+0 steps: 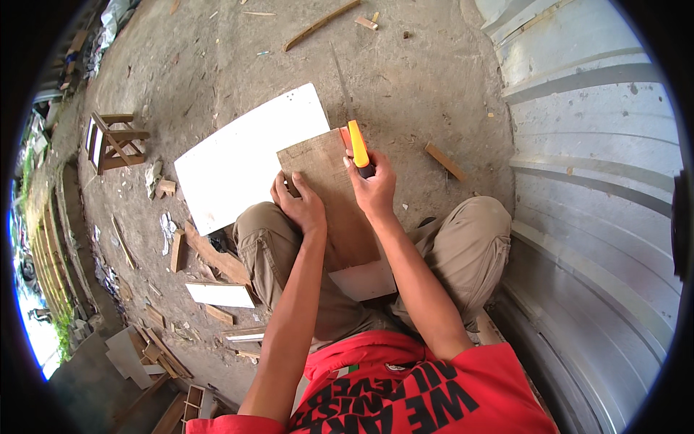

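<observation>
My right hand (pixel 376 186) is closed around the yellow-and-black handle of a handsaw (pixel 358 145). The saw's thin blade points away from me, seen nearly edge-on, and the handle is beside the far right corner of a brown wooden board (pixel 325 170). That board lies lengthwise between my knees, with a pale patch at its near end. On its left edge, my left hand (pixel 303 207) grips it, fingers bent over the side. A large white panel (pixel 249 155) lies beyond and to the left, partly covered by the board.
Ribbed metal sheeting (pixel 593 130) walls off the right side. A small wooden stool (pixel 116 141) stands at the far left. Offcuts litter the concrete floor, including a white-faced piece (pixel 220 294), a short strip (pixel 446 161) and a long stick (pixel 322 24).
</observation>
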`<state>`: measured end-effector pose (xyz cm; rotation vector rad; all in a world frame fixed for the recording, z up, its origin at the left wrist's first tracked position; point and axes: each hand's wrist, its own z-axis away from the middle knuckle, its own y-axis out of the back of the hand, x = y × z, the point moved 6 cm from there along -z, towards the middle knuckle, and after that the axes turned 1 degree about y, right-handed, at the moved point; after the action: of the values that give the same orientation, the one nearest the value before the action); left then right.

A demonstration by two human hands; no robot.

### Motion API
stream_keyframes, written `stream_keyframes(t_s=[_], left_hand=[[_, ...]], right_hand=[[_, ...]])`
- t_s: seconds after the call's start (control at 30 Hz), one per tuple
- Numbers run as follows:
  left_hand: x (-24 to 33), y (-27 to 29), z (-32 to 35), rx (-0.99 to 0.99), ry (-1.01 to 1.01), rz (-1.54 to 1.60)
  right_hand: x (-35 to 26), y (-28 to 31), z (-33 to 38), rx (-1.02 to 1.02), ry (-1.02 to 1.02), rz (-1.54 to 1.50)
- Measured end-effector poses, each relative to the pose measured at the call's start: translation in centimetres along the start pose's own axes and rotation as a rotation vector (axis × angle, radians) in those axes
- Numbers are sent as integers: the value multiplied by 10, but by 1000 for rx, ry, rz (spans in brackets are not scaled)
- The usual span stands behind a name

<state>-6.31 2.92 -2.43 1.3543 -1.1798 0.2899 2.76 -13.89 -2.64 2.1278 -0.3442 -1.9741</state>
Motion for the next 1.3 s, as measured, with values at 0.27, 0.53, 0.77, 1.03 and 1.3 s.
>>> stream_keyframes(t_s=[0.27,0.53,0.77,1.03,1.3], left_hand=[[3,0,2,16,-23,-29],[0,2,2,14,13,28],[7,4,2,60,66,125],[5,2,6,48,145,234],[3,3,3,78,186,309]], right_hand=[[0,0,0,25,22,-76],[-7,-3,3,0,57,-49],[-6,-8,3,-77,128,-133],[-10,-10,1,-168,231,74],[1,-9,-4,-281,264,208]])
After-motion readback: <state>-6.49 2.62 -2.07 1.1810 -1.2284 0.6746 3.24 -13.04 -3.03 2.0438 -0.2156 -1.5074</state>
